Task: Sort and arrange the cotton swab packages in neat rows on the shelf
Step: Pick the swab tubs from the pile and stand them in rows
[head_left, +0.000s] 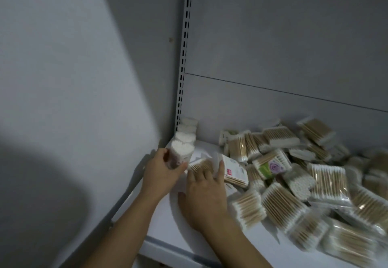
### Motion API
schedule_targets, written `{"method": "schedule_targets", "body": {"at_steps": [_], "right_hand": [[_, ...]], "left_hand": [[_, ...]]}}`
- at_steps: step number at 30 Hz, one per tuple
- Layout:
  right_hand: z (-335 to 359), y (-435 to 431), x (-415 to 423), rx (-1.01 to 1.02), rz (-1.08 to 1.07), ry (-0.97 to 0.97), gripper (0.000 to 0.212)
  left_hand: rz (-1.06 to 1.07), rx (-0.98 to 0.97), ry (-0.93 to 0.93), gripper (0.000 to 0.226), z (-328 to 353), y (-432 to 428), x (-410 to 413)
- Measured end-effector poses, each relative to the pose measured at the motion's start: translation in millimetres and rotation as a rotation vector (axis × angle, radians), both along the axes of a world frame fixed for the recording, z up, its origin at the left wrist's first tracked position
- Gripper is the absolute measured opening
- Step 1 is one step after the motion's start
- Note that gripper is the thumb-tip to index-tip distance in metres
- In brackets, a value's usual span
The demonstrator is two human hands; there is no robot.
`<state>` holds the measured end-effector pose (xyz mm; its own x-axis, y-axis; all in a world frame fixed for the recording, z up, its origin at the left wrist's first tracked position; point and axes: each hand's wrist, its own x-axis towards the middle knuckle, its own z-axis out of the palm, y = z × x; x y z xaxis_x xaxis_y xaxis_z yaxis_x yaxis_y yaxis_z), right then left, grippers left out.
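Left hand (161, 172) grips heart-shaped clear tub of white cotton swabs (181, 151) at left end of white shelf (168, 230). Right hand (204, 192), fingers straight, touches flat wooden-stick swab pack (199, 164). Rightward, loose pile of packs (304, 183); green-purple label (271, 167) too blurred to read. Behind, more heart tubs (188, 129) lined into corner.

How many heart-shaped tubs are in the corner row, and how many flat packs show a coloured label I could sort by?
Heart-shaped tubs: 4 (front one gripped by the left hand)
Green-and-purple-label pack: 1
White-label pack with red mark: 1
Total: 6
Plain flat packs in the pile: too many and too blurred to count.
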<state>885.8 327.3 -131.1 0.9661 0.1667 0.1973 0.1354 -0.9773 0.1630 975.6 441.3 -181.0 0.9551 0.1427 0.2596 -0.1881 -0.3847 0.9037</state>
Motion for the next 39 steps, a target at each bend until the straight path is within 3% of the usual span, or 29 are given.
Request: {"method": "schedule_targets", "body": {"at_steps": [5,13,16,20,22,25,28,31,36,39], "right_hand": [[2.1,-12.3,0.4,-0.083,-0.068,0.045,0.051],[7.5,-18.9,-2.4,-0.003,-0.058,-0.003,0.045],[20.4,-17.5,-19.7,0.108,0.067,-0.153,0.035],[32.6,-36.3,-55.7,0.348,0.088,-0.381,0.028],[35.0,-54.7,-68.4,0.358,0.024,-0.398,0.021],[27.0,-85.2,-81.4,0.413,-0.035,-0.387,0.026],[15.1,-109.7,-92.2,0.491,0.018,-0.487,0.019],[3.6,-124.0,-98.9,0.549,0.047,-0.564,0.023],[-29.5,-129.5,-106.9,0.549,0.020,-0.519,0.034],[-33.1,-135.7,-106.7,0.619,0.055,-0.473,0.041]], "left_hand": [[-0.025,0.093,-0.020,0.047,-4.6,-1.2,0.8],[0.057,0.317,-0.032,0.057,5.8,-9.8,-4.8],[0.065,0.370,-0.022,0.060,9.4,-11.2,-4.6],[0.031,0.371,-0.006,0.086,13.9,-10.8,-12.6],[0.057,0.279,-0.111,0.083,16.5,-11.2,-25.6],[0.069,0.329,-0.465,0.049,20.6,-16.2,-48.4],[-0.210,0.330,-0.628,0.030,27.1,-36.2,-77.5],[-0.467,0.385,-0.601,0.034,23.9,-60.4,-108.1],[-0.467,0.617,-0.393,0.073,6.1,-71.9,-123.0],[-0.471,0.643,-0.342,0.077,6.3,-72.9,-121.8]]}}
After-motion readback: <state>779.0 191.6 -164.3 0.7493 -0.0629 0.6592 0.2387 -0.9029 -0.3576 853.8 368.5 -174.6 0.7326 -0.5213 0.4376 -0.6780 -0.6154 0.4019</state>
